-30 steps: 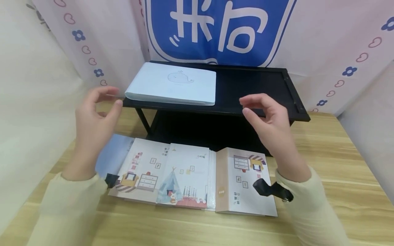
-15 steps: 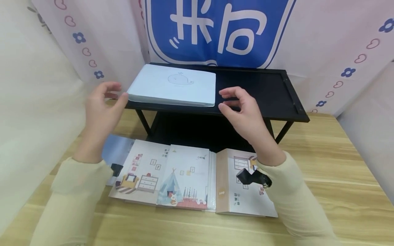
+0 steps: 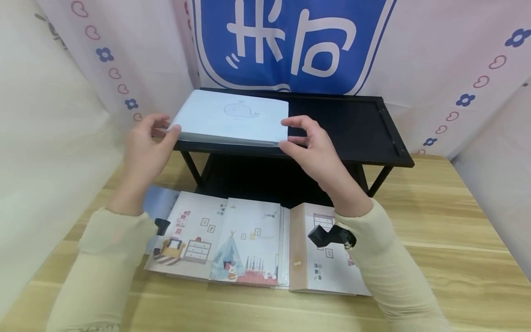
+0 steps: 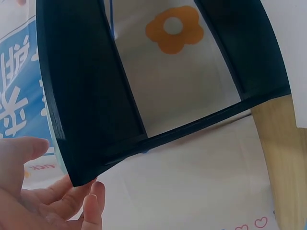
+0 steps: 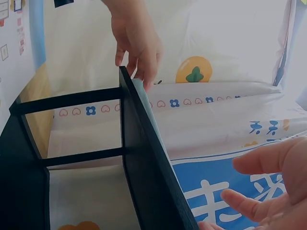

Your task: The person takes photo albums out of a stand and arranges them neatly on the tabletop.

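A pale blue book [image 3: 207,115] with a whale drawn on its cover lies flat on the left part of the black two-tier rack's top [image 3: 344,124]. My left hand [image 3: 145,147] is at its left end, thumb over the near corner, fingers spread along the side. At the right end is my right hand [image 3: 315,150], its thumb and index fingertips at the edge. In the left wrist view the left hand [image 4: 29,201] has thumb and fingers apart around the rack's corner. The right wrist view shows the right hand [image 5: 278,191] with thumb and fingers apart, beside the rack's edge.
Open illustrated books [image 3: 249,240] lie in a row on the wooden table [image 3: 448,221] before the rack, partly under the forearms. A blue cover [image 3: 159,200] pokes out at their left. Behind the rack hangs a printed cloth with a blue sign [image 3: 286,41].
Both hands have moved to the ends of the pale blue book: the right hand went leftward from over the bare rack top, the left hand slightly rightward. The book stays on the rack.
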`<state>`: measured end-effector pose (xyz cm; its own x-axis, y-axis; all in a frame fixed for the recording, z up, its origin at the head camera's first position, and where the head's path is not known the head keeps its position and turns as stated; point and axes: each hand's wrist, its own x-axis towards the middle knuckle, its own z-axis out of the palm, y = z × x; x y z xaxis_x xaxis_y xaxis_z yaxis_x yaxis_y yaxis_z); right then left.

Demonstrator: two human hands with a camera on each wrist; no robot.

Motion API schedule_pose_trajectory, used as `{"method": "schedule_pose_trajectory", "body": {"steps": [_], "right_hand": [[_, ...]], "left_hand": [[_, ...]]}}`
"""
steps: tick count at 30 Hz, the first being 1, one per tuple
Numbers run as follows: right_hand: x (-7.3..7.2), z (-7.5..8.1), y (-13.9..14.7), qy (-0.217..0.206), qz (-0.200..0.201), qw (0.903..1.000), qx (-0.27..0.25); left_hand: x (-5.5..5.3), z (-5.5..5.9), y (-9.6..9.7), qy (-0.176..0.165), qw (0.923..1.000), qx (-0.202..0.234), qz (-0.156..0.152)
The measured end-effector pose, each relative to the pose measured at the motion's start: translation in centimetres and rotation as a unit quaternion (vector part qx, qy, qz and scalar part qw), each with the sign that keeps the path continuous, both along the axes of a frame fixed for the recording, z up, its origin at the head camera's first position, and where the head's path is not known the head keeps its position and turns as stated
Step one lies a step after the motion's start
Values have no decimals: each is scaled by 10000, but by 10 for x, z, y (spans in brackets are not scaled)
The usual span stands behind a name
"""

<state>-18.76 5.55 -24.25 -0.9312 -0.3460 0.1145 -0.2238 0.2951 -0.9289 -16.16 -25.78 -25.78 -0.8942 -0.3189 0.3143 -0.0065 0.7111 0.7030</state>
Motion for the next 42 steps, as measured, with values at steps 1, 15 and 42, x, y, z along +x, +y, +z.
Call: {"method": "schedule_pose_trajectory", "body": {"steps": [1,15,42], "right_hand": [[0,1,-1,-46,13,10000,-28],[-1,4,-16,-944,-220,9784,-1827],[-39,9,-26,-1367,-338,9822,-1239]], "left_hand": [[-1,0,0,-19,10000,6,-10],[-9,-6,0,117,9994,-265,185],[-14,-9,15,187,9970,747,109]]}}
